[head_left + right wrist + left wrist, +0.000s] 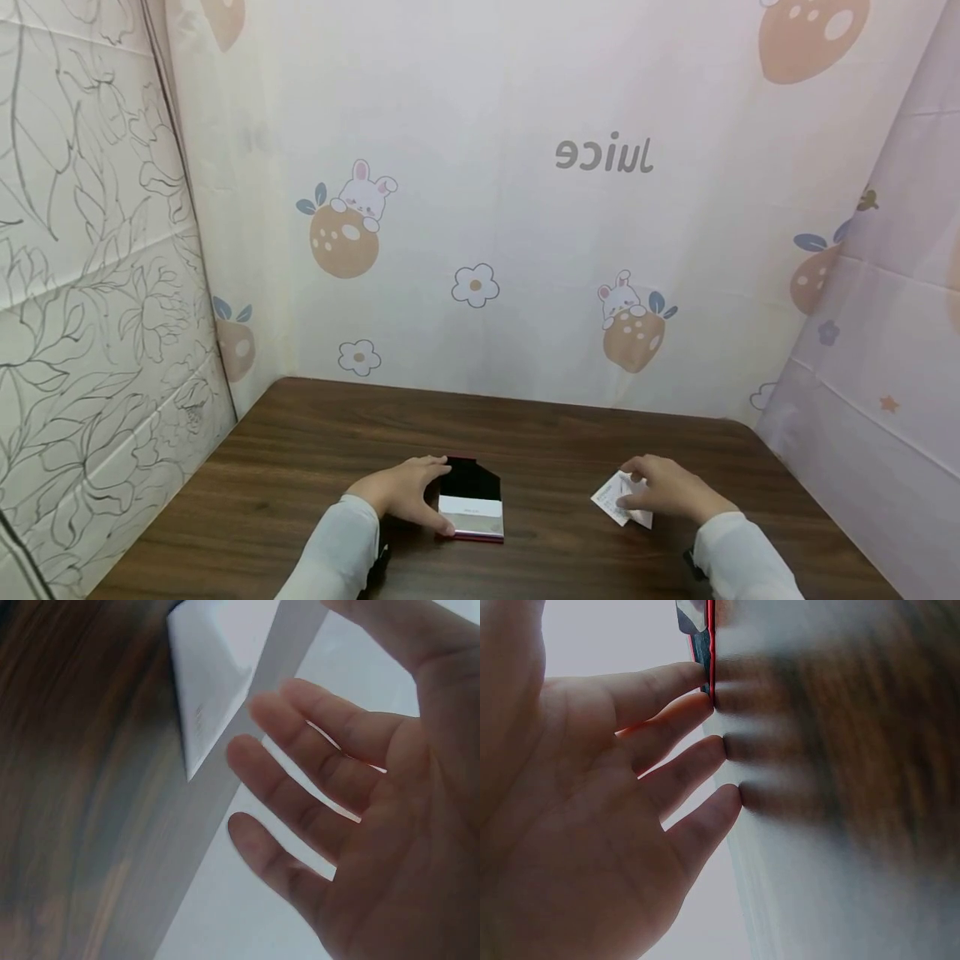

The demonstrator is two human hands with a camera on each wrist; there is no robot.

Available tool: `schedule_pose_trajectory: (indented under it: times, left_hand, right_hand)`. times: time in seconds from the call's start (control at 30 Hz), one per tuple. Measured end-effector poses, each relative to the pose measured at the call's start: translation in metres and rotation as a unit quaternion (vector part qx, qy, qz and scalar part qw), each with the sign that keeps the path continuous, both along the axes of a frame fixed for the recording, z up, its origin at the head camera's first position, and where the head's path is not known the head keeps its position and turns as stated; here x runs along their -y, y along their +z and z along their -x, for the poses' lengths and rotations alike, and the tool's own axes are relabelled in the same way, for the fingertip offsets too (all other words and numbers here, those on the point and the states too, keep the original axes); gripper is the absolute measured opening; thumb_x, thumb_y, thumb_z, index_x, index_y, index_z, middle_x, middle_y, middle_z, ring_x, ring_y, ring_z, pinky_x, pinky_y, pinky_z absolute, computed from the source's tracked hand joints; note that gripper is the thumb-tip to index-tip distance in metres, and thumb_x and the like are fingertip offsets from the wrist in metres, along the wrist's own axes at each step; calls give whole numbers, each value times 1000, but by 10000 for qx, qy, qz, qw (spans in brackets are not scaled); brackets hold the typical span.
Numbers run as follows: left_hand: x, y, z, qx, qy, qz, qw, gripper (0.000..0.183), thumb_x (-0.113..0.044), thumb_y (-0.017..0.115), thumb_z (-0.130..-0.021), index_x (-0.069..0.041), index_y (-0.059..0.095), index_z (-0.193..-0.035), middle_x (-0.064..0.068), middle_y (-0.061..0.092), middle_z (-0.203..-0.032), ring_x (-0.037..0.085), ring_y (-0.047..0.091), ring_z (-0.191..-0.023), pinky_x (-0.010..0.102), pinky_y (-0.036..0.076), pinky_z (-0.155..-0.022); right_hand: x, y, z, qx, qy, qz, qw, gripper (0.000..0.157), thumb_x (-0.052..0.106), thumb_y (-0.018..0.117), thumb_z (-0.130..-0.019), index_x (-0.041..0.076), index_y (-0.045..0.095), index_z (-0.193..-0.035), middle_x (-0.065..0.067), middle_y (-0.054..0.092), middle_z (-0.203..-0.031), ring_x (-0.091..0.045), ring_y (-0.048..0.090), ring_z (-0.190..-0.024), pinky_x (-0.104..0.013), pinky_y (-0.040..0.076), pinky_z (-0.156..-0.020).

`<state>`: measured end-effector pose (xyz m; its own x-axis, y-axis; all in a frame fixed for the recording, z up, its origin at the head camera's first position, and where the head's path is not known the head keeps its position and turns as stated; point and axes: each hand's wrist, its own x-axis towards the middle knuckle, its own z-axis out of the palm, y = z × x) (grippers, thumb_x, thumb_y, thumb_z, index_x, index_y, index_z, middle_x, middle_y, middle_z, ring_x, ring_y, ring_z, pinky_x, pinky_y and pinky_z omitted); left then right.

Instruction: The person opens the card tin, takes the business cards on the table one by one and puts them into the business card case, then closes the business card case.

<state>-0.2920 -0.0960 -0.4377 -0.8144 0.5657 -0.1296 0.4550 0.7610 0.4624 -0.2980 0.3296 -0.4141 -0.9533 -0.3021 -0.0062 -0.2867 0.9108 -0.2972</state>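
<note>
Left hand (405, 493) at the left side of a flat, red-edged black case (472, 479), which lies on the wood-grain surface (547, 454); its grip is spread apart — thumb at the case's near edge, fingers toward the far one, some fingertips meeting the side. Right hand (667, 489), grip apart and fingers loosely bent, is over a white printed paper (608, 497) well to the case's right — thumb contact cannot be told.

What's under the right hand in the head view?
A white paper with small print shows partly beneath the right hand, against the brown table. The part of the paper covered by the hand is hidden, as is the table surface behind the paper.
</note>
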Motion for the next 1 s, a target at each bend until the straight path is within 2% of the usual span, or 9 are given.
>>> schedule_pose_trajectory:
  times: [0.13, 0.37, 0.67, 1.0]
  left_hand:
    - [1, -1, 0, 26, 7, 11, 10000, 95, -64, 70, -67, -13, 40, -141, 4, 32, -150, 29, 23, -135, 58, 32, -103]
    - [1, 0, 0, 35, 47, -24, 10000, 96, -64, 70, -67, -13, 39, -142, 5, 31, -151, 29, 23, -135, 59, 33, -102]
    - [0, 0, 3, 54, 5, -101, 9999, 95, -62, 71, -67, -11, 39, -142, 7, 31, -151, 29, 23, -135, 59, 32, -103]
    - [0, 0, 2, 69, 14, -99, 9999, 95, -61, 71, -68, -11, 39, -142, 7, 31, -151, 29, 23, -135, 58, 32, -103]
  right_hand:
    - [-12, -1, -1, 70, -79, -191, 9998, 67, 43, 79, -67, 0, 61, -114, -16, 62, -106, -30, 56, -92, -56, 50, -76]
    - [-23, -5, 1, 195, -220, -571, 9979, 76, 49, 78, -65, -4, 59, -115, -19, 58, -106, -29, 55, -91, -56, 49, -78]
    - [-27, -7, 4, 232, -177, -508, 9983, 74, 50, 80, -63, -3, 60, -111, -19, 57, -107, -29, 54, -92, -56, 48, -81]
    - [-28, -2, 10, 506, -180, -345, 9980, 67, 42, 84, -59, -2, 58, -102, -13, 53, -95, -23, 47, -81, -48, 48, -75]
